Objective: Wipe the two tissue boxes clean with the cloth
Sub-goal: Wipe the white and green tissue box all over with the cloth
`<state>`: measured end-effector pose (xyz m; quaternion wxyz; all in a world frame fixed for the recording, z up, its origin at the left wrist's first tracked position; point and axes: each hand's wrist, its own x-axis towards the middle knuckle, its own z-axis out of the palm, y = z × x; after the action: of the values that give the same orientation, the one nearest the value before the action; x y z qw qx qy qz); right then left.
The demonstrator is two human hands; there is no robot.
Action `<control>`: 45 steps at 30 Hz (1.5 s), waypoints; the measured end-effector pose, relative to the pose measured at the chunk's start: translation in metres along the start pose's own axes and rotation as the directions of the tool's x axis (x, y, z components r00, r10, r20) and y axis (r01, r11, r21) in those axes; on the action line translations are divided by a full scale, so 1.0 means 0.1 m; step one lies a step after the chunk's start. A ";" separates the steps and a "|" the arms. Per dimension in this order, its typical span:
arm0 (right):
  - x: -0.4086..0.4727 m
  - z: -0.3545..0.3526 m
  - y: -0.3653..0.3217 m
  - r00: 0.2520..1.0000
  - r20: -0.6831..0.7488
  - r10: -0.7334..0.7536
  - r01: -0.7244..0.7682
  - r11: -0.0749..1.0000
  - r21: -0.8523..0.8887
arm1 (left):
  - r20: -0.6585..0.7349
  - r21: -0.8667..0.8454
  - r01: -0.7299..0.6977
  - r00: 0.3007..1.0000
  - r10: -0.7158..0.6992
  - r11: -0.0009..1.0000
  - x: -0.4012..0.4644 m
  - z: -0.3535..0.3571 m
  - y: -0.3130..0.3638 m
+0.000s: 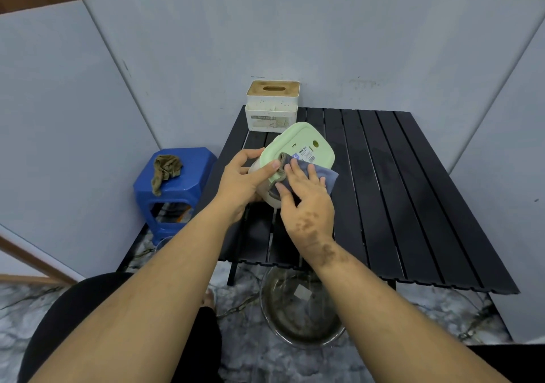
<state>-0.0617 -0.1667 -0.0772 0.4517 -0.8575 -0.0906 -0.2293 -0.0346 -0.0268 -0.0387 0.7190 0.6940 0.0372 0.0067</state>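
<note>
Mid-frame, the left hand (240,180) grips the tilted green tissue box (298,154) above the worktop (383,176), while the right hand (306,196) presses the cloth (324,176) flat-fingered against it — wiping underway. The white tissue box (272,106) behind waits — whether it is already clean cannot be told.

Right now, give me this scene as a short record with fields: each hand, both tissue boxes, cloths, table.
left hand: grips green tissue box, tilted above the table
right hand: presses blue-grey cloth on that box
white tissue box: wooden lid, table's far left corner, untouched
table: black, slatted
brown cloth: on blue stool
</note>
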 end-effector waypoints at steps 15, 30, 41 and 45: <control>-0.04 -0.07 0.13 0.999 0.035 -0.040 0.040 0.999 0.024 | -0.022 -0.030 0.028 0.999 -0.029 0.999 0.03 0.01 -0.02; 0.08 -0.42 0.50 0.988 0.125 -0.085 0.039 0.941 0.336 | -0.012 -0.061 0.062 0.998 -0.062 0.996 0.03 -0.02 -0.02; 0.18 -0.34 0.57 0.899 0.113 -0.424 0.416 0.905 0.086 | 0.010 -0.094 0.121 0.993 -0.121 0.988 0.02 -0.06 -0.03; 0.28 -0.51 0.73 0.949 0.186 -0.253 0.211 0.953 0.219 | 0.034 -0.081 0.124 0.992 -0.122 0.989 0.03 -0.09 -0.01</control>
<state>-0.0265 -0.2518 -0.0927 0.4912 -0.8116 -0.2612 -0.1782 -0.0322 -0.0174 -0.0397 0.7467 0.6600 0.0693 -0.0461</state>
